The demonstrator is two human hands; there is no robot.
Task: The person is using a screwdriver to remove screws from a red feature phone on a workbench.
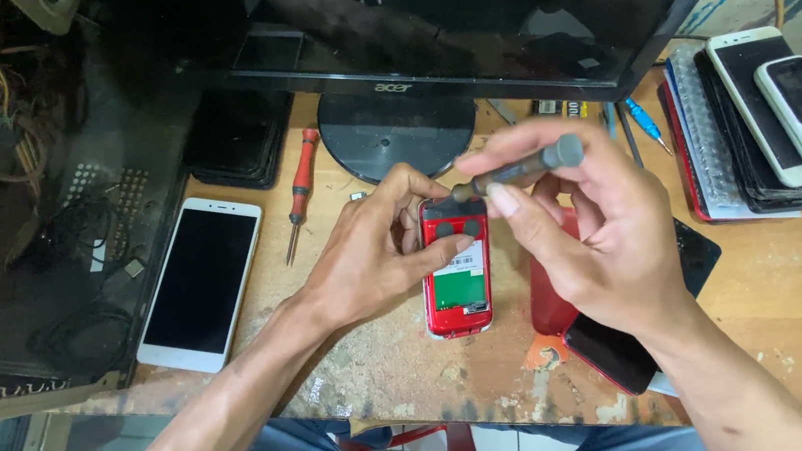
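Observation:
A small red phone (457, 295) lies face down on the wooden table (407, 366) with its back cover off, showing a green board and a white label. My left hand (374, 254) grips its upper left side, thumb resting on the top of the phone. My right hand (588, 229) holds a grey-handled screwdriver (520, 169) nearly level, its tip pointing at the phone's top edge. A red back cover (549, 304) lies under my right hand, beside the phone.
A white smartphone (198, 282) lies at the left, a red-handled screwdriver (300, 192) beside it. A black monitor (458, 17) on a round base (397, 130) stands at the back. Stacked phones (772, 123) sit at the right; a dark phone (634, 330) lies under my right wrist.

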